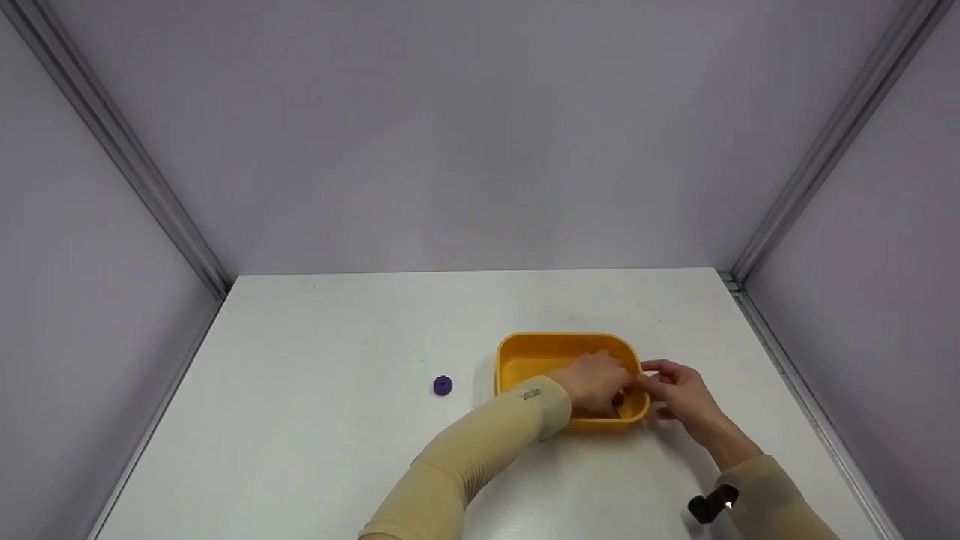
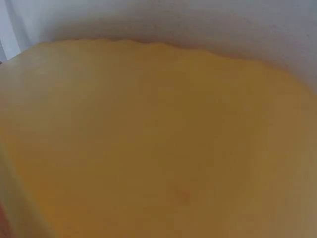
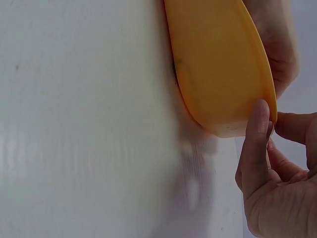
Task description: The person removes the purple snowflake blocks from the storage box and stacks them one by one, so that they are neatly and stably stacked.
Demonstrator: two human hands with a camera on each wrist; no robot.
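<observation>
A yellow tray [image 1: 525, 360] with rounded corners sits on the white table. My left hand [image 1: 609, 396] reaches down into its near right corner. The fingers bend over a small red piece [image 1: 619, 402], and I cannot tell whether they hold it. My right hand [image 1: 649, 379] pinches the tray's right rim. The right wrist view shows the thumb [image 3: 257, 130] on the tray's outer wall [image 3: 218, 64] and my right hand [image 3: 271, 123] closing over the edge. The left wrist view is filled with the blurred yellow tray [image 2: 158, 139].
A small purple disc [image 1: 442, 385] lies on the table [image 1: 337, 322] left of the tray. Grey walls with metal corner posts close the table in at the back and sides. A black wrist camera [image 1: 709, 506] sits on my right sleeve.
</observation>
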